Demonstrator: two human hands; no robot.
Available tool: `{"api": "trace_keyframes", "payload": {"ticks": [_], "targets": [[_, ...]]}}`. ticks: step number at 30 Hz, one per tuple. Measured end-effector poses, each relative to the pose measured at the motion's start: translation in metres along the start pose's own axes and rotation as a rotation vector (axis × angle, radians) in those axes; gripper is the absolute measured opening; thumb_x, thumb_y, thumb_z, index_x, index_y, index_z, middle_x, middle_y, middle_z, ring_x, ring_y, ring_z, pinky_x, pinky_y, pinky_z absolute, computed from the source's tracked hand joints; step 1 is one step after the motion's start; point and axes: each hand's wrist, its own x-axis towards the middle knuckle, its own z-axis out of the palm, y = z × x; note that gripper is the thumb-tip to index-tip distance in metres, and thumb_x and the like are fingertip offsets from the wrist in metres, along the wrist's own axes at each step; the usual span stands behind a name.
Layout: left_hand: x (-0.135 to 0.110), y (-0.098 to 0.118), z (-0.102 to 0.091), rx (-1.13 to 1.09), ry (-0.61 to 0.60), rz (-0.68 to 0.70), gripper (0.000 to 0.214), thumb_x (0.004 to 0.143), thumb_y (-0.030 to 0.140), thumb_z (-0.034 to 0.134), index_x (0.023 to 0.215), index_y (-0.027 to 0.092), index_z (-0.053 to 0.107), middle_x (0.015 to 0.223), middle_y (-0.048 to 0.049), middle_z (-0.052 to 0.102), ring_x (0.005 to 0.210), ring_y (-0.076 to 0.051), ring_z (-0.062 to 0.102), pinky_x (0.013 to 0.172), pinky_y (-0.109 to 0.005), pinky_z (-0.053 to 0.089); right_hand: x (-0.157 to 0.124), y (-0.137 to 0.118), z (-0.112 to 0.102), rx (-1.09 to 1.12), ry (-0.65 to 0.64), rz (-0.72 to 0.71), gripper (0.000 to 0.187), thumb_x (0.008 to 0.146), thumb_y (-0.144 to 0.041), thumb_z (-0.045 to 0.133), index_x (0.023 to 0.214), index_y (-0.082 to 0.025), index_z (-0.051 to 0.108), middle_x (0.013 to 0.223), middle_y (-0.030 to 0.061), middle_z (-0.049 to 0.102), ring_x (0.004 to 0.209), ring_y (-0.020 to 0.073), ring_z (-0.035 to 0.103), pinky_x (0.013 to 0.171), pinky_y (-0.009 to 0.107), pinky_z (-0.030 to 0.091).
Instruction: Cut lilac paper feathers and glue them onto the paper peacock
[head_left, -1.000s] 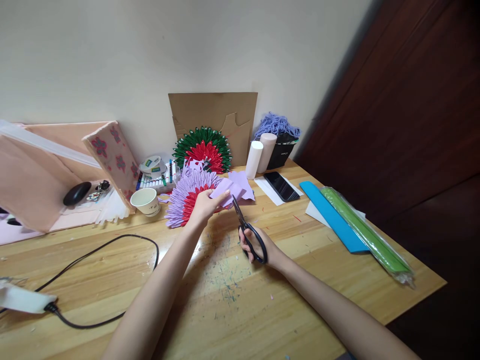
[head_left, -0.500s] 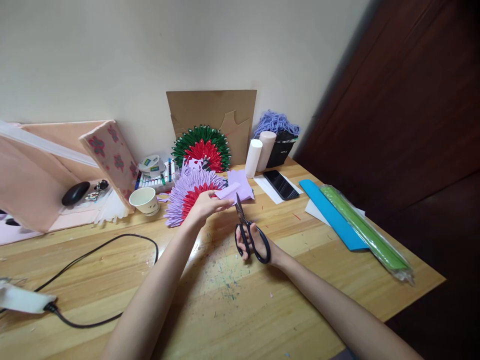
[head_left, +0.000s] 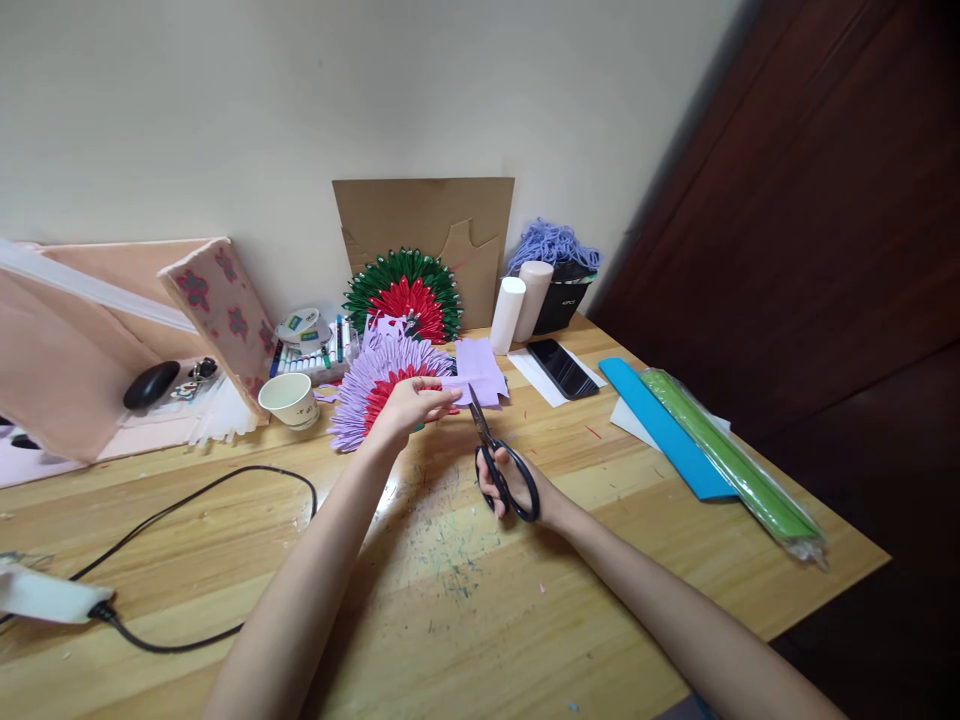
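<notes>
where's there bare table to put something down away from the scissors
Best: the speckled front tabletop between left forearm and right forearm, and the strip between the right forearm and the blue sheet. Crowded: the back, from the paper cup past the lilac-and-red petal fan to the smartphone, and around the scissors in the right hand.

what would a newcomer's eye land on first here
Probably the bright fans: a green-and-red fan in front of the cardboard at the back, and a purple-and-red fan nearer, beside the left hand. Next, the black scissors in the right hand, tips close to the purple paper in the left hand. A blue sheet and green roll stand out at right.
</notes>
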Motion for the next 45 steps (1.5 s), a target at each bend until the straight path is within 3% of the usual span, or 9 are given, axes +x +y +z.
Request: {"api": "trace_keyframes", "payload": {"ticks": [5, 12, 19, 25, 34, 41, 45], "targets": [[0.001, 0.001, -0.003, 0.005, 0.101, 0.055, 0.046, 0.049, 0.016, 0.083, 0.088, 0.007, 0.060, 0.064, -0.0045, 0.066, 0.054, -0.010, 0.061, 0.057, -0.021, 0.049, -0.001, -0.006, 0.004, -0.023, 0.020, 0.022, 0.064, 0.049, -0.078, 0.056, 0.066, -0.018, 0.042, 0.043, -0.0097, 0.039, 0.030, 0.0040, 0.037, 0.026, 0.016, 0.033], [0.000, 0.000, 0.003, 0.020, 0.185, 0.143, 0.039, 0.057, 0.020, 0.079, 0.088, 0.007, 0.059, 0.063, -0.0045, 0.066, 0.054, -0.010, 0.061, 0.058, -0.020, 0.049, 0.004, -0.004, 0.004, 0.061, 0.042, 0.104, 0.055, 0.050, -0.065, 0.067, 0.066, -0.019, 0.043, 0.045, -0.0103, 0.038, 0.031, 0.0035, 0.034, 0.024, 0.017, 0.036], [-0.004, 0.001, 0.008, 0.070, 0.096, 0.113, 0.043, 0.058, 0.015, 0.078, 0.094, 0.006, 0.056, 0.063, -0.0046, 0.067, 0.056, -0.012, 0.063, 0.056, -0.021, 0.049, 0.003, -0.007, 0.003, 0.039, 0.054, 0.068, 0.059, 0.048, -0.070, 0.065, 0.063, -0.018, 0.043, 0.040, -0.0102, 0.038, 0.029, 0.0032, 0.034, 0.024, 0.015, 0.035], [-0.005, 0.003, 0.006, -0.008, 0.116, 0.087, 0.037, 0.062, 0.008, 0.074, 0.094, 0.007, 0.056, 0.063, -0.0035, 0.067, 0.057, -0.012, 0.065, 0.059, -0.020, 0.051, 0.002, -0.006, 0.004, -0.016, 0.054, 0.056, 0.063, 0.047, -0.077, 0.060, 0.065, -0.019, 0.042, 0.042, -0.0103, 0.037, 0.029, 0.0040, 0.033, 0.025, 0.017, 0.032], [-0.007, 0.002, 0.010, 0.015, 0.069, 0.056, 0.042, 0.054, 0.008, 0.079, 0.089, 0.008, 0.057, 0.060, -0.0044, 0.067, 0.053, -0.012, 0.063, 0.056, -0.023, 0.050, -0.007, -0.005, 0.006, -0.138, 0.030, -0.034, 0.076, 0.050, -0.090, 0.032, 0.072, -0.018, 0.044, 0.047, -0.0086, 0.041, 0.034, 0.0068, 0.044, 0.038, 0.021, 0.039], [-0.005, 0.001, 0.008, 0.017, 0.055, 0.024, 0.038, 0.057, 0.007, 0.077, 0.090, 0.008, 0.056, 0.061, -0.0048, 0.067, 0.056, -0.013, 0.064, 0.060, -0.023, 0.051, 0.001, -0.001, 0.003, 0.007, 0.016, 0.044, 0.070, 0.045, -0.085, 0.050, 0.066, -0.018, 0.044, 0.041, -0.0092, 0.040, 0.032, 0.0062, 0.040, 0.031, 0.019, 0.037], [-0.003, 0.001, 0.005, 0.008, 0.039, 0.033, 0.040, 0.057, 0.008, 0.077, 0.091, 0.007, 0.057, 0.063, -0.0058, 0.068, 0.056, -0.012, 0.064, 0.057, -0.021, 0.050, 0.003, -0.002, 0.003, 0.057, 0.031, 0.056, 0.056, 0.055, -0.072, 0.059, 0.064, -0.018, 0.044, 0.041, -0.0096, 0.039, 0.031, 0.0052, 0.035, 0.028, 0.018, 0.035]]}}
